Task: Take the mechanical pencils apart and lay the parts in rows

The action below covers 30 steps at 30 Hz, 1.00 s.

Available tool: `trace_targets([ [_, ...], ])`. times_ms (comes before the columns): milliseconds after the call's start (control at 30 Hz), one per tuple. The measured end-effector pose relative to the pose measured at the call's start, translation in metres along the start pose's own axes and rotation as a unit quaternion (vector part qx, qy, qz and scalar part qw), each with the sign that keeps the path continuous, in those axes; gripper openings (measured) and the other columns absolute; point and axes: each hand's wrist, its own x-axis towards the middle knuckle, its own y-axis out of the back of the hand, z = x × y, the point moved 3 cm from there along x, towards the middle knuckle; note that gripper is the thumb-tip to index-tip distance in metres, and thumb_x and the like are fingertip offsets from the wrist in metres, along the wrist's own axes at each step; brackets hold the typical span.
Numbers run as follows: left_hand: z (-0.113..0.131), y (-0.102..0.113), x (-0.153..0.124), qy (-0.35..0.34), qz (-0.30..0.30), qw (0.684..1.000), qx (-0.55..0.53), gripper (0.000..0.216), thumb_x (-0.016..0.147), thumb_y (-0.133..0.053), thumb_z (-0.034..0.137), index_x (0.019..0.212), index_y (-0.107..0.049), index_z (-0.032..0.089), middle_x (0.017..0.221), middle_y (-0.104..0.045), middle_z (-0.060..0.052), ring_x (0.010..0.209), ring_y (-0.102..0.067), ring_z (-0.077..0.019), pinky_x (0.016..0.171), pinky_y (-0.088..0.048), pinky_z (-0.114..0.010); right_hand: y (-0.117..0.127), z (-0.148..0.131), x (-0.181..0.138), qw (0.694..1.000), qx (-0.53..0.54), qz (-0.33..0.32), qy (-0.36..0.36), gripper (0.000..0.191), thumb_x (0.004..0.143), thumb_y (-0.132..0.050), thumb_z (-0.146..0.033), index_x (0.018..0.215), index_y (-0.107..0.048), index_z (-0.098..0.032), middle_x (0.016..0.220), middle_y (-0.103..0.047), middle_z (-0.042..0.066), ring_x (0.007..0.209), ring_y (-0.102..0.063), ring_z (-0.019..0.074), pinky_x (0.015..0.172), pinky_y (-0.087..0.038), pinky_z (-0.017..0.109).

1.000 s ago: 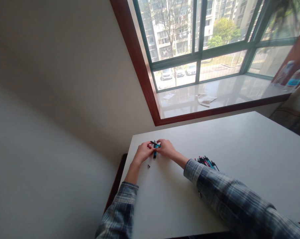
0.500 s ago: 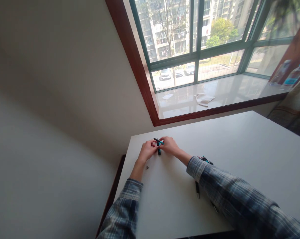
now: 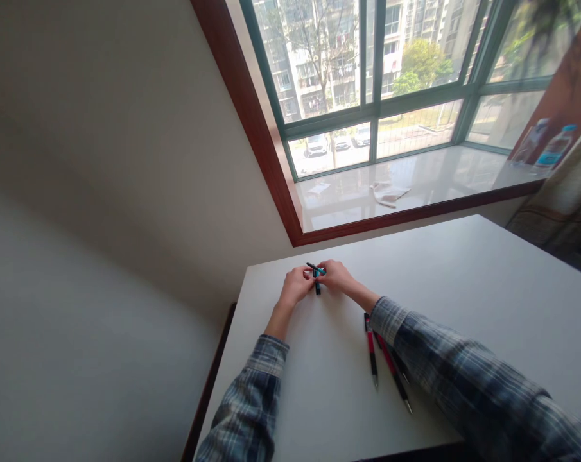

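Observation:
Near the far left corner of the white table (image 3: 338,385), both hands meet over slim black-and-teal pens. My right hand (image 3: 337,276) pinches a teal pen (image 3: 315,267) that slants across, its dark end pointing up and left. Below it a second black-and-teal pen (image 3: 318,288) points toward me, crossing under the first. My left hand (image 3: 296,284) has its fingers closed at the crossing, on the left side of the pens. The fingertips partly hide both pens, so which one the left fingers grip is hard to make out.
Beside my right sleeve lie red-and-black pens (image 3: 371,353) with silver tips; the sleeve covers part of this group. Behind the table is a window sill with a crumpled white cloth (image 3: 389,194) and plastic bottles (image 3: 554,149). A wall (image 3: 126,224) borders the left side.
Both hands have shifted slightly right in the view, still holding the crossed pens. My right sleeve now uncovers red pens. A small dark piece by my left wrist is no longer visible.

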Motion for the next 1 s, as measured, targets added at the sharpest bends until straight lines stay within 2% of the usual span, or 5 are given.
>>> trace_targets([
  [267, 0.029, -0.016, 0.005, 0.001, 0.0, 1.0, 0.014, 0.03, 0.08, -0.072, 0.015, 0.109, -0.079, 0.022, 0.087, -0.08, -0.003, 0.082, -0.074, -0.0191, 0.075, -0.052, -0.023, 0.024, 0.018, 0.001, 1.0, -0.004, -0.005, 0.001, 0.034, 0.079, -0.078, -0.027, 0.111, -0.08, -0.02, 0.098, -0.079, 0.009, 0.093, -0.071, 0.0226, 0.071, -0.044, 0.024],
  [467, 0.049, -0.026, 0.011, 0.005, 0.008, 1.0, 0.019, 0.029, 0.081, -0.071, 0.015, 0.108, -0.078, 0.021, 0.087, -0.081, -0.005, 0.086, -0.074, -0.0209, 0.076, -0.052, -0.024, 0.043, 0.031, 0.001, 1.0, -0.006, -0.002, 0.006, 0.022, 0.078, -0.074, -0.022, 0.098, -0.08, -0.018, 0.088, -0.078, 0.005, 0.086, -0.069, 0.0207, 0.068, -0.042, 0.023],
  [700, 0.057, -0.026, 0.009, 0.003, 0.008, 0.999, 0.031, 0.032, 0.081, -0.074, 0.018, 0.113, -0.076, 0.02, 0.087, -0.081, -0.003, 0.081, -0.075, -0.0192, 0.073, -0.053, -0.023, 0.047, 0.036, 0.001, 1.0, 0.013, -0.002, 0.011, 0.02, 0.079, -0.072, -0.022, 0.097, -0.079, -0.018, 0.088, -0.077, 0.004, 0.085, -0.068, 0.0189, 0.07, -0.043, 0.023],
  [867, 0.048, 0.011, -0.002, -0.01, 0.05, 0.996, 0.069, 0.037, 0.086, -0.069, 0.022, 0.123, -0.073, 0.023, 0.096, -0.08, -0.003, 0.087, -0.074, -0.0187, 0.085, -0.052, -0.026, 0.049, 0.04, -0.001, 0.999, 0.032, -0.011, 0.01, 0.026, 0.082, -0.073, -0.026, 0.106, -0.08, -0.019, 0.093, -0.078, 0.004, 0.09, -0.069, 0.0196, 0.077, -0.046, 0.024],
  [1000, 0.017, 0.056, -0.015, 0.01, 0.073, 0.989, 0.126, 0.024, 0.084, -0.07, 0.023, 0.107, -0.078, 0.024, 0.094, -0.079, -0.003, 0.09, -0.072, -0.0214, 0.089, -0.051, -0.029, 0.055, 0.045, -0.002, 0.999, 0.045, -0.013, -0.006, 0.038, 0.084, -0.074, -0.03, 0.12, -0.076, -0.018, 0.103, -0.078, 0.008, 0.096, -0.07, 0.0217, 0.081, -0.048, 0.026],
])
